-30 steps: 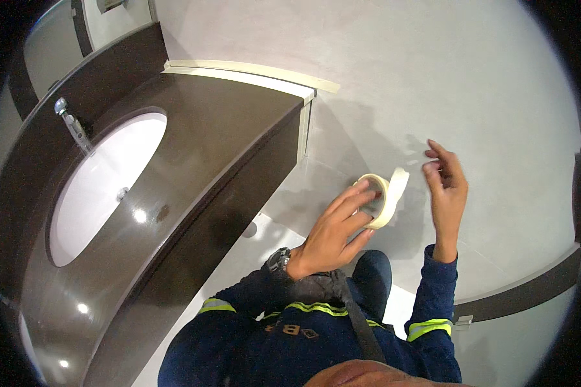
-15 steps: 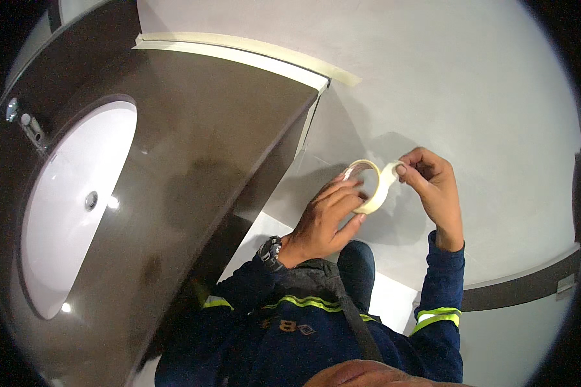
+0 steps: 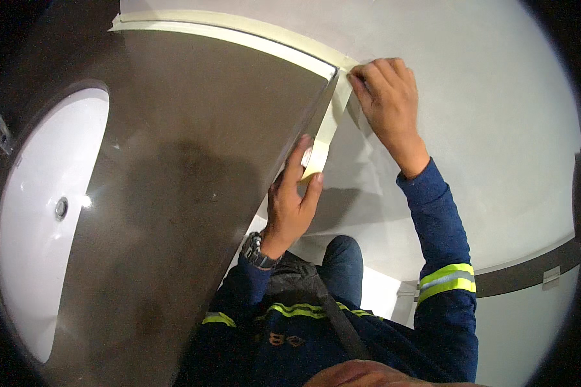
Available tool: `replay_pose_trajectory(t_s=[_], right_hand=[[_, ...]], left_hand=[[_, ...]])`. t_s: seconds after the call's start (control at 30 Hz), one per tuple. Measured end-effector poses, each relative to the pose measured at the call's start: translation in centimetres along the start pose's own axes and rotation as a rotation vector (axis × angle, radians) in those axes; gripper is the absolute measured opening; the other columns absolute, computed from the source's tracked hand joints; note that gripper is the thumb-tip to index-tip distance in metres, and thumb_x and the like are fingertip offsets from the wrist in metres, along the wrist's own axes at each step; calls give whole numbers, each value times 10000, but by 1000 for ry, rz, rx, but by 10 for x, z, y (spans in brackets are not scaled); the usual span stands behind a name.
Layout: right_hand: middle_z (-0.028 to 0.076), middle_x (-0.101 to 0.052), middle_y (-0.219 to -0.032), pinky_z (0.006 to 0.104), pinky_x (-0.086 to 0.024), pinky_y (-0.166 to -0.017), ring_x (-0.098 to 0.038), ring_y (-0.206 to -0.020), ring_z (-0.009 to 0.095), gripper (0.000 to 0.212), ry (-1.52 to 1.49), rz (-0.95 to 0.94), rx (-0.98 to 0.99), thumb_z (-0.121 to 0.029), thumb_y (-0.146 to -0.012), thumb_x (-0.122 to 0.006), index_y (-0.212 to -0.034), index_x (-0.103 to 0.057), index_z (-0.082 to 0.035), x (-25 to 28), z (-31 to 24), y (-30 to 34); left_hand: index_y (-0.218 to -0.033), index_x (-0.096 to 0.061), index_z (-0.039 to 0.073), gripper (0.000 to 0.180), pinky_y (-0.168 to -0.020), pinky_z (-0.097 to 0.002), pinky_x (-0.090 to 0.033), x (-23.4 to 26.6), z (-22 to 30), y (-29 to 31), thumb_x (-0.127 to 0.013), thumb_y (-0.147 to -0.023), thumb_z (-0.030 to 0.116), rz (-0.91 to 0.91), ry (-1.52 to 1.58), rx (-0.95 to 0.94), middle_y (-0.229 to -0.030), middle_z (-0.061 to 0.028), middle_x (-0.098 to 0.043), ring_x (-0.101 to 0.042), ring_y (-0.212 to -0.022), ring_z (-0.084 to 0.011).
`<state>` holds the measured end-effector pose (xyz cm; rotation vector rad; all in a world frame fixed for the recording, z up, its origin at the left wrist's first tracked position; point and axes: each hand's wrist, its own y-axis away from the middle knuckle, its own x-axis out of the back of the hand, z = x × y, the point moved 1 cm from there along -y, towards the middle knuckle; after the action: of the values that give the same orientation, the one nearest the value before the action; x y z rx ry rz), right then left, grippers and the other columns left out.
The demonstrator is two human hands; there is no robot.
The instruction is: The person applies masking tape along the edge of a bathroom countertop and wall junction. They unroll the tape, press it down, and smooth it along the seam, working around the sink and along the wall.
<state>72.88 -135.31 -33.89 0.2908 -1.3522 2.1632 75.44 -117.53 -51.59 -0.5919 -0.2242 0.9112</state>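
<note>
My left hand [image 3: 292, 205] grips a roll of masking tape [image 3: 315, 163] beside the front edge of a brown countertop [image 3: 174, 129]. From the roll, a pale yellow strip of tape [image 3: 333, 116] stretches up to the counter's far front corner. There my right hand [image 3: 388, 97] pinches the strip's end against the wall [image 3: 471, 116], thumb and fingers closed on it. Strips of tape [image 3: 239, 26] run along the joint between the countertop and the wall, one on each side. Part of the roll is hidden behind my left fingers.
A white oval basin [image 3: 48, 206] with a round drain [image 3: 61, 208] is set in the countertop on the left. A metal tap [image 3: 1, 132] stands behind it. On the right, a dark band [image 3: 516, 282] runs along the wall's lower part.
Both hands have moved up toward the counter's corner, my left also going left. The tape between them is pulled out longer, and its end is now at the wall by the corner.
</note>
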Motion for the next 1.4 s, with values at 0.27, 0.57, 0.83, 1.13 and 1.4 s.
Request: replay_pose_trajectory(t_s=[0.27, 0.57, 0.83, 1.13, 1.4], right_hand=[[-54, -661, -874, 376, -407, -771, -595, -950, 196, 138, 132, 49, 57, -242, -835, -809, -895, -704, -174, -8, 2, -13], [-62, -661, -883, 384, -385, -767, -593, -943, 192, 147, 167, 90, 88, -269, -836, -813, -910, -710, -195, -16, 4, -10], [-38, -675, -1020, 404, -411, -825, -593, -1027, 206, 227, 204, 13, 58, -307, -835, -813, -1017, -719, -210, -15, 4, -6], [-72, -699, -901, 370, -405, -792, -595, -939, 193, 141, 199, 65, 87, -280, -841, -829, -927, -755, -196, -10, -6, -16], [-64, -695, -1018, 392, -418, -830, -573, -973, 201, 187, 209, 66, 71, -324, -836, -834, -964, -760, -210, -12, 2, -11]], left_hand=[[-1471, -547, 33, 448, -1045, -461, -497, -18, -1, -48, -549, -1033, 127, 5, -206, -93, -1369, -276, -624, -626, -1240, -439], [-1460, -539, -4, 466, -961, -501, -521, -23, 5, -60, -532, -1010, 117, 17, -252, -49, -1259, -293, -639, -648, -1105, -468], [-1433, -544, -38, 464, -946, -522, -522, -23, 14, -68, -501, -1003, 131, -14, -298, 0, -1227, -315, -634, -642, -1094, -480], [-1404, -560, -62, 468, -957, -534, -518, -20, 15, -66, -491, -989, 144, 27, -326, -29, -1207, -324, -636, -639, -1088, -495], [-1371, -572, -82, 452, -931, -541, -529, -26, 13, -68, -490, -984, 136, 66, -347, -84, -1169, -326, -652, -653, -1045, -498]])
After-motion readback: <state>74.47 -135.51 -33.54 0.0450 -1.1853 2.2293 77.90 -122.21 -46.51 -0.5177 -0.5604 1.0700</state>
